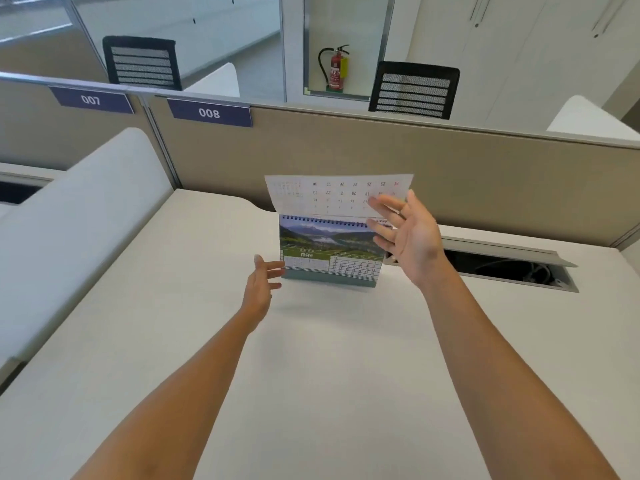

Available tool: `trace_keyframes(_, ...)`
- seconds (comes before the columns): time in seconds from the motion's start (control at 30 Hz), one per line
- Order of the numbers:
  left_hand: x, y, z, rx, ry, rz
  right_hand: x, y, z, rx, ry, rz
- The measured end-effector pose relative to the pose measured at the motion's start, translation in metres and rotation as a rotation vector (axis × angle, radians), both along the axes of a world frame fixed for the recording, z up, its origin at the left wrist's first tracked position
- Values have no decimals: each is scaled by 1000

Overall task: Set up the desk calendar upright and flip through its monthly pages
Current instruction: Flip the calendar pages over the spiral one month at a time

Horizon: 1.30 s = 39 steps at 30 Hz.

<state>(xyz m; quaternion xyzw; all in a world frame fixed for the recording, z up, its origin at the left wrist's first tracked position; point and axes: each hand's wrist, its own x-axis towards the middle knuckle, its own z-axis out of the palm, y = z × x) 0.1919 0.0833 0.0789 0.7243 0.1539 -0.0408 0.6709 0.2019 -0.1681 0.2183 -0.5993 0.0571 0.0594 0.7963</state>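
The desk calendar [330,252] stands upright on the white desk [311,358], its spiral binding on top and a green May page with a landscape photo facing me. One page [337,194] is lifted above the binding, its date grid upside down to me. My right hand [407,237] is raised at that page's right edge, fingers spread and fingertips against the sheet. My left hand [261,284] is at the calendar's lower left corner, fingers apart and touching its edge.
A beige partition [450,174] labelled 007 and 008 runs behind the desk. An open cable slot [502,270] lies at the right rear of the desk. A white divider [69,216] rises on the left. Black mesh chairs and a fire extinguisher stand beyond.
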Motion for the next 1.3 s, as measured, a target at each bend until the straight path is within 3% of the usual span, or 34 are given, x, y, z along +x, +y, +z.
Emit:
trace_keyframes(0.17, 2, -3, -1, 55, -29, -14, 20, 14, -18, -538, -205, -76)
trace_keyframes(0.27, 4, -2, -5, 130, -62, -26, 32, 7, -39, -916, -141, -71)
trace_keyframes(0.33, 7, 0, -7, 180, -48, -24, 36, 4, -48, -1034, -90, -64)
trace_keyframes(0.47, 16, 0, -11, 215, -10, -28, 32, 1, -66, -985, -119, -240)
trace_keyframes(0.6, 25, -1, -15, 263, 36, -51, 14, -1, -94, -808, 78, -433)
trace_keyframes(0.77, 35, -9, -10, 238, 62, -57, -6, 7, -133, -757, 288, -203)
trace_keyframes(0.93, 39, -16, -5, 207, 26, -97, -13, 15, -143, -746, 262, -59)
trace_keyframes(1.1, 38, -12, -7, 198, -4, -99, -14, 18, -144, -789, 243, -78)
trace_keyframes(1.3, 35, -10, -11, 186, 27, -48, -23, 18, -145, -793, 184, -261)
